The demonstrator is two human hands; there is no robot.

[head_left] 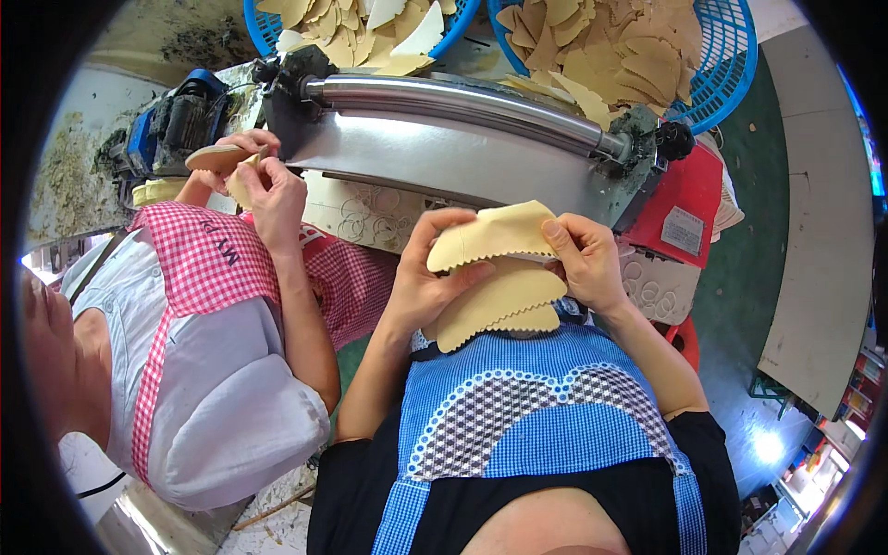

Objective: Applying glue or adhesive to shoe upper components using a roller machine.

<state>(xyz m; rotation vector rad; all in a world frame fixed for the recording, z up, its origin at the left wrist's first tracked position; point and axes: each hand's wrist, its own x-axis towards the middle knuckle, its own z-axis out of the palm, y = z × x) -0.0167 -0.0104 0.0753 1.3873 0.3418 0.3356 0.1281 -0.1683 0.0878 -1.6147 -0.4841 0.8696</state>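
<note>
In front of my chest I hold a curved tan sheet piece [495, 233] with a zigzag-cut lower edge. My left hand [421, 273] has its fingers wrapped round the left end of it, and its thumb lies over more tan zigzag-edged pieces [499, 301] below. These lower pieces overlap in a stack against my apron. At the other end, my right hand [592, 264] pinches the upper piece, thumb on top. Its other fingers are partly hidden behind the pieces.
A machine with a steel roller [462, 106] stands ahead. Behind it are a blue basket [731, 65] and another blue basket [453, 37], both heaped with tan cut pieces. To my left, a co-worker's hands [273, 190] handle similar pieces. A red machine housing [680, 203] is at right.
</note>
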